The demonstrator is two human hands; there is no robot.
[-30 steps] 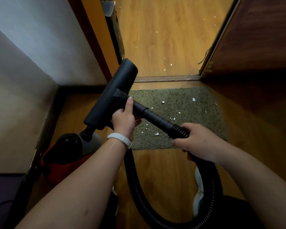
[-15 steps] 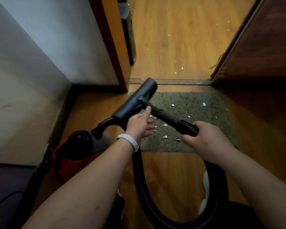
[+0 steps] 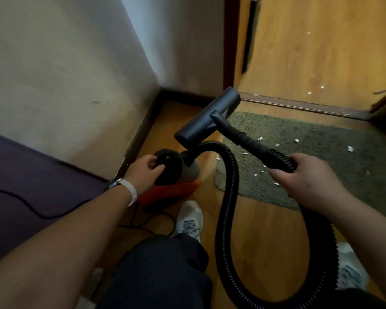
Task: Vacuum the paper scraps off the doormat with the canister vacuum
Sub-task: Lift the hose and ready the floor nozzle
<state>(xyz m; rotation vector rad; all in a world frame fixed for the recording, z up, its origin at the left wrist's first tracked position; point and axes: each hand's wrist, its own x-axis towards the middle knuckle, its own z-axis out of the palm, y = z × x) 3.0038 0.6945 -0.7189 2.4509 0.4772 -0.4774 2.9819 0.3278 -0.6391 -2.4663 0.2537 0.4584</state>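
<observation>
Left hand [image 3: 146, 169]: fingers spread and resting on the black domed top of the canister vacuum [image 3: 176, 175], at 9 o'clock of centre; pressing or merely touching, cannot tell. White wristband [image 3: 130, 191] on that wrist.

Right hand [image 3: 303, 177]: clenched around the ribbed hose [image 3: 228, 208] near its cuff, at 3 o'clock.

Floor nozzle [image 3: 206, 118]: raised off the floor, tilted, at 12 o'clock, over the mat's near-left corner.

Doormat [image 3: 321, 141]: dark green, at 2 o'clock, lying just short of the door threshold [image 3: 299, 104]. Paper scraps [image 3: 295, 140] scattered across it, none yet collected by the look of it; more lie on the wood floor beyond the threshold.

Hazards, as judged:
- Hose loops wide between the feet and past the white sneaker [image 3: 188, 219]; a step could snag it.
- Power cord [image 3: 27, 204] trails at 8 o'clock across the purple surface; a pull may tug the canister.
- Suction may lift the light mat's edge.

Room: wall and dark baseboard [image 3: 140, 134] close on the left; canister fills that corner. Open floor lies right and forward across the mat.
</observation>
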